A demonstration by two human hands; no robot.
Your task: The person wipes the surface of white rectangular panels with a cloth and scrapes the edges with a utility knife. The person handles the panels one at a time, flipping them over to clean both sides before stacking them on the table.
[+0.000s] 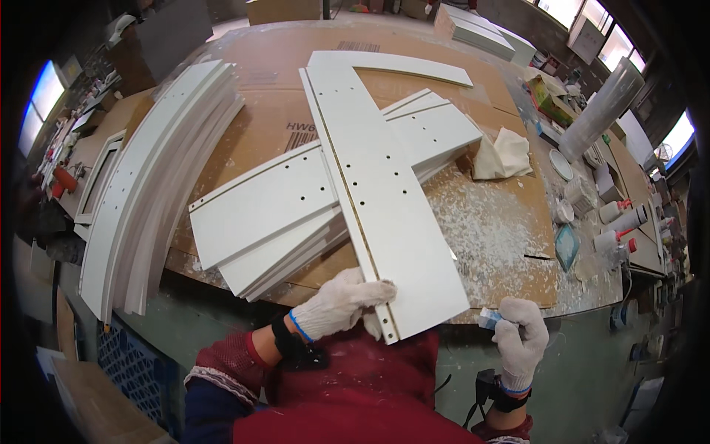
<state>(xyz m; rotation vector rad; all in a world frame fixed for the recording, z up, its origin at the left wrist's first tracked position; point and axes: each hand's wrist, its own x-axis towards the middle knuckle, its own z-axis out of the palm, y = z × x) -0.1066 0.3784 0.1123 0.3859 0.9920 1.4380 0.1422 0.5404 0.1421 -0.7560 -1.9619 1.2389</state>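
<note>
Head view: left hand [342, 302] is gripping the near end of the long white drilled panel [377, 200] lying across stacked panels [274, 214] on the cardboard-covered bench [503, 229], while right hand [521, 339] is pinching a small pale block [489, 318].

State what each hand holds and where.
Left hand grips the white panel at its near end. Right hand pinches a small pale object by one end.
</note>
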